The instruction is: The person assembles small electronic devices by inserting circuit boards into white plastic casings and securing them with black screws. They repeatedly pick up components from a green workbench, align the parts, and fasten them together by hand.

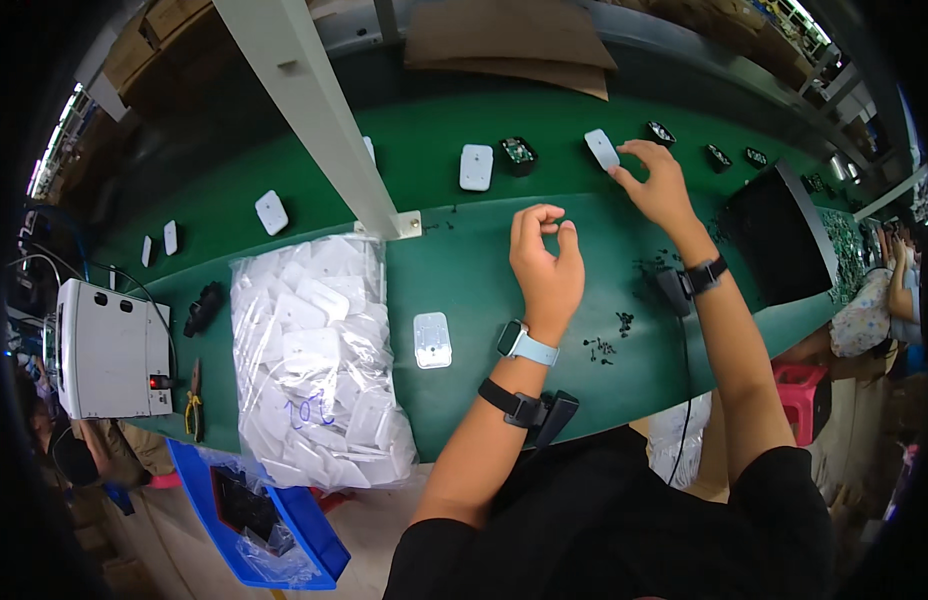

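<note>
My right hand (656, 185) reaches far across the green belt (464, 260) and its fingers touch a white rounded plastic cover (601, 149). My left hand (544, 255) hovers above the belt with fingertips pinched together; whether it holds a small screw I cannot tell. A white cover (432, 339) lies face down on the belt left of my left wrist. Another white cover (476, 166) and a black part with a green board (518, 155) lie farther out. Small black screws (602, 347) are scattered near my right forearm.
A clear bag full of white covers (314, 360) lies at left. A white box device (109, 350), pliers (193, 402) and a blue bin (284, 520) sit beyond it. A white beam (314, 110) crosses overhead. A black tray (779, 235) and another person (884, 295) are at right.
</note>
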Demonstrator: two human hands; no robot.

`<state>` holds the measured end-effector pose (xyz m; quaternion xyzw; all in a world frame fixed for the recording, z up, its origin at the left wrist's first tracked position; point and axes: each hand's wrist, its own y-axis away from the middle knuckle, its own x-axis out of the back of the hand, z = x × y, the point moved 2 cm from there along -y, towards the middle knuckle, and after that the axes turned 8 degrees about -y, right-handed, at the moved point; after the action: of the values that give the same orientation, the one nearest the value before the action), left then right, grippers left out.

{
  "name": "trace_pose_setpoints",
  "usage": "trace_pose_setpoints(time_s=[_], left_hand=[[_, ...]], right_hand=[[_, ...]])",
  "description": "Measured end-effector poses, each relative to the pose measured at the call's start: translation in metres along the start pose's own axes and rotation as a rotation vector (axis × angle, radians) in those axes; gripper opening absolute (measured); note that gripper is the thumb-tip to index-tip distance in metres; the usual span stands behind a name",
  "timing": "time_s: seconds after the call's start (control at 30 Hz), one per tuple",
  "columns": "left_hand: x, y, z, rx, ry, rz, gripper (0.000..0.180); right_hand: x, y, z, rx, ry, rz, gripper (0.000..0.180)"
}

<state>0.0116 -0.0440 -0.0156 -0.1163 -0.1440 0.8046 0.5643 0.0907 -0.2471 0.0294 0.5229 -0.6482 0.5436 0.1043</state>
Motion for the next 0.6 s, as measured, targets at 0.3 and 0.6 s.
trace_pose_setpoints(time_s=[0.3,0.6], left_hand=[[0.048,-0.013,0.053,-0.228,-0.611,-0.038,0.020],[0.147,0.047,0.060,-0.043,-1.411,-0.261,0.031]], right_hand=[[0.078,0.093,-0.073,-0.044,-0.275,-0.497,0.002],[0.047,0.125,-0.115,0.154,-0.433,-0.605,0.007]])
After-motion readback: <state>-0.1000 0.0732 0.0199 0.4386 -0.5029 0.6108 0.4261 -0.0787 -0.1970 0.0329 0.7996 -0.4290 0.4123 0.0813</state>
